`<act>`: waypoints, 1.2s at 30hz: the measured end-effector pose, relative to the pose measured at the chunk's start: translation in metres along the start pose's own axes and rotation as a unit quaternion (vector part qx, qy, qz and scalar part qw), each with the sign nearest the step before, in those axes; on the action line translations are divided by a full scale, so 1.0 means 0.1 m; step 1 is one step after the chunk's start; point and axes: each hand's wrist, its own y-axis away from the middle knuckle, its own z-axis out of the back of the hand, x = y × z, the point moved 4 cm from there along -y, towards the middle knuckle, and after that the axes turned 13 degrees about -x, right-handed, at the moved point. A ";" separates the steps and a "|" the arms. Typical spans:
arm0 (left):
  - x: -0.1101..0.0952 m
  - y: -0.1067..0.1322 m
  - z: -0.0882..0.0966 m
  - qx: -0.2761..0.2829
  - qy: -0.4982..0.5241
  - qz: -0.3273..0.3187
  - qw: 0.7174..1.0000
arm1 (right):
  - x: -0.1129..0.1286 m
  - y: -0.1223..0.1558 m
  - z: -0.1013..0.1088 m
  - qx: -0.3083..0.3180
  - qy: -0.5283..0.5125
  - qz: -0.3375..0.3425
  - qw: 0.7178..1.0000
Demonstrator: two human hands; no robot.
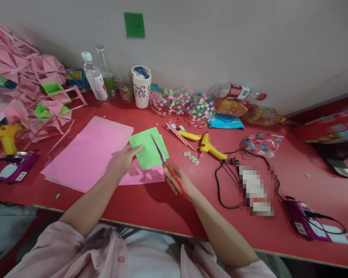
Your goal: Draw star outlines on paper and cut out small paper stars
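Note:
My left hand (129,157) pinches the left edge of a green paper sheet (146,150), thumb on top. The sheet looks like more than one layer, with a second edge showing at its right. In my right hand (176,179) is a pair of scissors (178,180) with orange-red handles. Their blades lie over the right part of the green paper, pointing up and left; I cannot tell whether they are cutting into it. Beneath both hands, large pink paper sheets (95,154) are spread on the red table (139,206).
Along the wall stand a water bottle (95,79), a white cup (142,88) and star-filled clear bags (179,102). A yellow glue gun (211,146), its black cord and a purple box (304,220) lie right. Pink folded-paper shapes (31,77) pile up left.

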 end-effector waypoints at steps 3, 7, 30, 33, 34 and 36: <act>0.03 0.07 -0.10 0.080 0.009 0.020 0.997 | 0.01 0.01 -0.02 0.007 -0.001 -0.005 1.000; 0.05 0.12 -0.14 0.101 0.011 0.010 0.995 | -0.01 0.01 -0.06 0.013 -0.012 0.001 1.000; -0.04 0.12 -0.11 0.114 -0.015 0.020 0.993 | 0.06 0.03 0.02 -0.020 0.041 0.030 0.999; -0.05 0.13 -0.11 0.125 -0.028 0.030 0.991 | 0.06 0.03 0.03 -0.026 0.038 0.031 0.998; -0.06 0.13 -0.11 0.124 -0.032 0.032 0.991 | 0.06 0.03 0.04 -0.027 0.032 0.028 0.999; -0.06 0.13 -0.10 0.118 -0.038 0.038 0.992 | 0.06 0.03 0.04 -0.031 0.023 0.018 0.999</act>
